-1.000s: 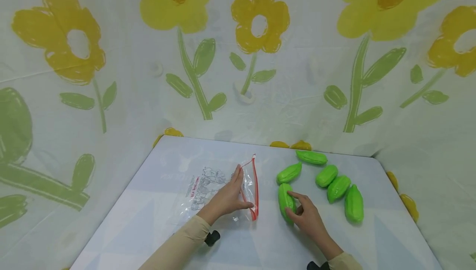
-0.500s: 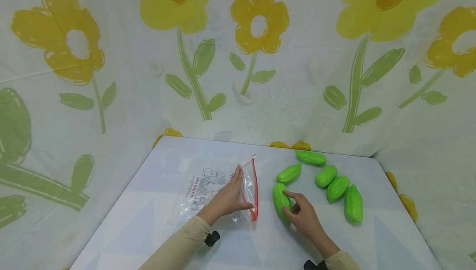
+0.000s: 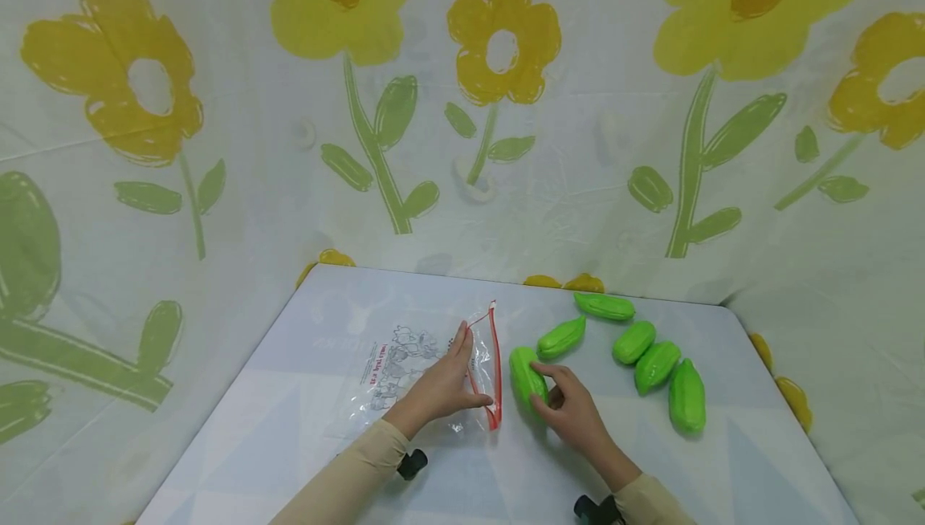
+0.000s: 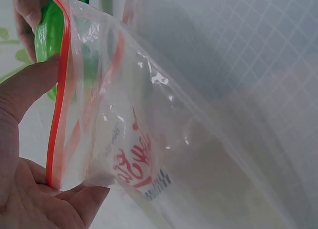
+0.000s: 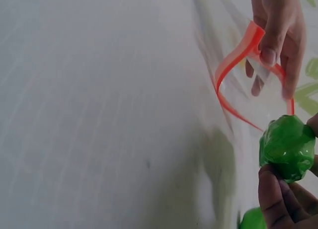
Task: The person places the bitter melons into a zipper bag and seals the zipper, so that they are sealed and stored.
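My left hand [image 3: 442,380] holds the mouth of a clear zip bag [image 3: 405,368] with a red rim and printed drawings, which lies on the table. Its thumb and fingers are spread at the rim, and the left wrist view shows the mouth gaping. Close to the right of the rim, my right hand [image 3: 578,413] grips a shiny green ribbed toy fruit [image 3: 526,372] between thumb and fingers. In the right wrist view this toy fruit [image 5: 285,147] appears end-on, just in front of the red bag mouth [image 5: 238,55]. Part of it is hidden by the fingers.
Several similar green toy fruits lie to the right, among them one [image 3: 562,338] near the held one, one [image 3: 605,306] at the back edge and one [image 3: 687,398] farthest right. The white table [image 3: 289,396] meets a flower-print curtain [image 3: 578,188] behind.
My right hand has moved left with the green toy fruit, away from the other fruits and closer to the bag's mouth. The left hand and the bag have stayed in place.
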### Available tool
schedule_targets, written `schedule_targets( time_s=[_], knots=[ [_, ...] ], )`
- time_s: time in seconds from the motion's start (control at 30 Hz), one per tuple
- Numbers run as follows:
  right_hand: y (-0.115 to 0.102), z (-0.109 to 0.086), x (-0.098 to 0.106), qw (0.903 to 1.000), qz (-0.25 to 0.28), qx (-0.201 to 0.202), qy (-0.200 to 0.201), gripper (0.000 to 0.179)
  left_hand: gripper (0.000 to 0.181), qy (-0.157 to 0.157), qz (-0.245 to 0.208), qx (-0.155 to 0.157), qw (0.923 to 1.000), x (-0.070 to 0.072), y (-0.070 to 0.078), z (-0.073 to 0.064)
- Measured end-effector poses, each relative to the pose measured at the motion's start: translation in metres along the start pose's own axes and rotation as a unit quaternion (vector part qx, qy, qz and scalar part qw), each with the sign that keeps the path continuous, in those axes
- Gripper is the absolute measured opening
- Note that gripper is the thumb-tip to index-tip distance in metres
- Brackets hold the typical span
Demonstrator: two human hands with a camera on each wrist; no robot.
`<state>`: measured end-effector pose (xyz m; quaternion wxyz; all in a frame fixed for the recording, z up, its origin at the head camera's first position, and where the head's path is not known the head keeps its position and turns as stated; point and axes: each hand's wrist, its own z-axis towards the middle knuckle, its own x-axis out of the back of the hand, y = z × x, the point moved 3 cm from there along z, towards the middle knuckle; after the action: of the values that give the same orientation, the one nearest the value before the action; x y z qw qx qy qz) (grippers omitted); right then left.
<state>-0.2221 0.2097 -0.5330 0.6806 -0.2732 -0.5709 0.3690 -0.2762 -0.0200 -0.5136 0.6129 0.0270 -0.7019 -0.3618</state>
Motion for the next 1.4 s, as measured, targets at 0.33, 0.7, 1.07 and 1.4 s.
schedule_targets(
  time_s=[0.33, 0.7, 1.07, 1.4],
  knots=[
    [-0.01, 0.008, -0.014, 0.9994, -0.004, 0.034, -0.009, 0.049, 0.124, 0.002, -0.003, -0.001, 1.0, 0.001, 0.002, -0.001],
    [-0.011, 0.016, -0.02, 0.9989, -0.002, 0.044, -0.016, 0.051, 0.124, 0.001, -0.009, -0.006, 0.9999, 0.001, 0.004, 0.0],
    [-0.009, 0.025, -0.027, 0.9992, -0.015, 0.035, -0.016, 0.048, 0.122, 0.001, 0.002, -0.024, 0.9997, 0.001, 0.007, -0.002],
    [-0.007, 0.029, -0.037, 0.9981, -0.033, 0.004, -0.052, 0.048, 0.122, -0.011, 0.001, -0.01, 0.9999, -0.003, 0.004, -0.001]
  ],
)
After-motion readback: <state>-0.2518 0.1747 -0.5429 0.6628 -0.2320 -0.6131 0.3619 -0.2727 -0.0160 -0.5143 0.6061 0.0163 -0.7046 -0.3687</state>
